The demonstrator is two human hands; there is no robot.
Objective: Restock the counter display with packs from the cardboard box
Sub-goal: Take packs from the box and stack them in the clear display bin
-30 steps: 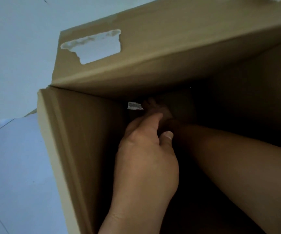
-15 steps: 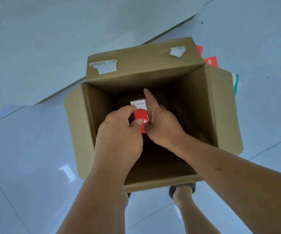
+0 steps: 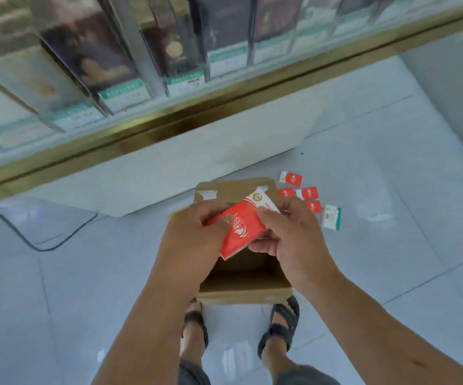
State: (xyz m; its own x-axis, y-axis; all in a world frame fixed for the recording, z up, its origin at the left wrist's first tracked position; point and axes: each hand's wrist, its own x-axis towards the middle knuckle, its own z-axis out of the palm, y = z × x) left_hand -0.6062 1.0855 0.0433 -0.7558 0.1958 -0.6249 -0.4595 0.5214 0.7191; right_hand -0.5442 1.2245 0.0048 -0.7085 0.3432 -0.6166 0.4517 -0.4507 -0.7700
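Gripping one red and white pack (image 3: 241, 232), with the fingers (image 3: 215, 215) of the left hand (image 3: 194, 240) curled over its left edge and the fingers (image 3: 266, 216) of the right hand (image 3: 297, 240) pinching its right side. Held tilted over the open mouth of the cardboard box (image 3: 247, 290), white end toward the box's far wall. Standing just behind the box's near wall in dark sandals (image 3: 281, 323), on the pale tiled floor (image 3: 391, 273). Just right of the box, lying flat on the floor: several loose red packs (image 3: 308, 193) and one white and green pack (image 3: 331, 217). Beyond the box's far wall, a white base under the brass-edged display surface (image 3: 224, 101), with blurred rows of cartons (image 3: 91, 51) behind glass. Well left of the box, a black cable (image 3: 44, 243) trailing across the floor.
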